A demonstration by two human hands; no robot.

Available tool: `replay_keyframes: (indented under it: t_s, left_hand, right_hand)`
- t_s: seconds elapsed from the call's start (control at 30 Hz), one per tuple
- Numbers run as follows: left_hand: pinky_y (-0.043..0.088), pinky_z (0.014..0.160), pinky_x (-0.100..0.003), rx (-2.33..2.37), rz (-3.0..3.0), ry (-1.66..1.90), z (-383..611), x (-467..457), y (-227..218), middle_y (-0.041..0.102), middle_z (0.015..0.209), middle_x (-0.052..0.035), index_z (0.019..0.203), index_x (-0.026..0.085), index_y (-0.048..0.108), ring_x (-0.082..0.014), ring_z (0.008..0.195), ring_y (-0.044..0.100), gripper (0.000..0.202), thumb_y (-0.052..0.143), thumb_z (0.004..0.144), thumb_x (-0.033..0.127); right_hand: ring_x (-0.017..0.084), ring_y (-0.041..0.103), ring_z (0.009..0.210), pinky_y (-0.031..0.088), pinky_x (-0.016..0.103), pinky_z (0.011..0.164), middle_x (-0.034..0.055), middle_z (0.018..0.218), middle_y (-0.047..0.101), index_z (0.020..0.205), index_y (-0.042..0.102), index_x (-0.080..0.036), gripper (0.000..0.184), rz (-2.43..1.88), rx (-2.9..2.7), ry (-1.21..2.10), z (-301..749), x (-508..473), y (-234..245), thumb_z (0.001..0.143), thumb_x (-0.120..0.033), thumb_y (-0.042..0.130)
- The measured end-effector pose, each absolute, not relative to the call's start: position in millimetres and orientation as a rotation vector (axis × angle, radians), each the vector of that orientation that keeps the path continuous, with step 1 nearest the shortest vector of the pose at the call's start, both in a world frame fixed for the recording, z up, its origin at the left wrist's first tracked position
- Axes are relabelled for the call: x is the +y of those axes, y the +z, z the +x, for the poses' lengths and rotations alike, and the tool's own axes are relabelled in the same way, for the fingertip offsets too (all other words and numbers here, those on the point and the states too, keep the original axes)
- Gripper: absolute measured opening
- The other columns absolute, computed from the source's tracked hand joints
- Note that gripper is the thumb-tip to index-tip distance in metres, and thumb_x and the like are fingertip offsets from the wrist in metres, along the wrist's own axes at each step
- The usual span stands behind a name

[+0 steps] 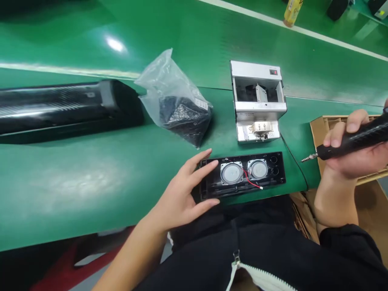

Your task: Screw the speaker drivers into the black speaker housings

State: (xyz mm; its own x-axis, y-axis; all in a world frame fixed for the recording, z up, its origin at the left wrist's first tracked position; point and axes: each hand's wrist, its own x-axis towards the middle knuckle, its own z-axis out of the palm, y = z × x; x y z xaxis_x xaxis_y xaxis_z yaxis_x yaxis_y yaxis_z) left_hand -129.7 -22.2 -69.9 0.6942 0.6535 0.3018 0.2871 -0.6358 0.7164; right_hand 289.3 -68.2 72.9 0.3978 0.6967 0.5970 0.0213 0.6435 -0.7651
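My left hand [184,190] rests around the left end of a shallow black speaker housing [212,184], fingers spread over its top and far side and the thumb along the near edge. Two round grey speakers [232,173] are set in the housing, with a red wire [251,182] ending in a small white plug. On the right, my right hand [345,149] is wrapped round a black electric screwdriver [360,135]. Its bit points left and sits apart from the housing, beyond the right end.
A silver screw feeder [259,107] stands behind the housing, its cable [294,157] running to the right. Left of it lie a clear plastic bag [172,81] with black parts and a long black casing [60,105]. A cardboard box [317,129] is under my right hand; a yellow bottle [292,12] stands farther back.
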Motion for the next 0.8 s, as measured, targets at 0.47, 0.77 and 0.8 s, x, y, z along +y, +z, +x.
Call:
replay_keyframes:
  t_s: [0.47, 0.77, 0.8]
  left_hand:
    - [0.067, 0.118, -0.047, 0.738, 2.260, 0.779, -106, 1, -54, 0.074, 0.162, -0.0043, 0.146, 0.043, 0.081, -0.0310, 0.137, 0.077, 0.037, 0.071, 0.113, 0.056]
    - [0.071, 0.108, -0.039, 0.611, 2.003, 0.667, -83, 20, -50, 0.080, 0.142, -0.0097, 0.122, 0.032, 0.090, -0.0271, 0.121, 0.082, 0.028, 0.071, 0.109, 0.048]
    - [0.071, 0.108, -0.039, 0.600, 1.991, 0.690, -83, 20, -50, 0.081, 0.141, -0.0095, 0.121, 0.032, 0.089, -0.0267, 0.121, 0.082, 0.026, 0.071, 0.109, 0.046]
  right_hand:
    - [0.013, 0.050, 0.043, 0.056, 0.029, 0.047, -0.0077, 0.072, 0.056, 0.146, 0.057, -0.045, 0.073, -0.858, -1.345, 0.428, 211, 1, 89, 0.099, -0.102, 0.051]
    - [0.013, 0.048, 0.037, 0.046, 0.028, 0.034, -0.0107, 0.067, 0.056, 0.125, 0.050, -0.038, 0.063, -0.845, -1.393, 0.471, 186, 20, 72, 0.103, -0.097, 0.052]
    - [0.013, 0.047, 0.036, 0.045, 0.029, 0.033, -0.0113, 0.066, 0.055, 0.124, 0.049, -0.038, 0.065, -0.863, -1.390, 0.483, 186, 21, 69, 0.101, -0.099, 0.052]
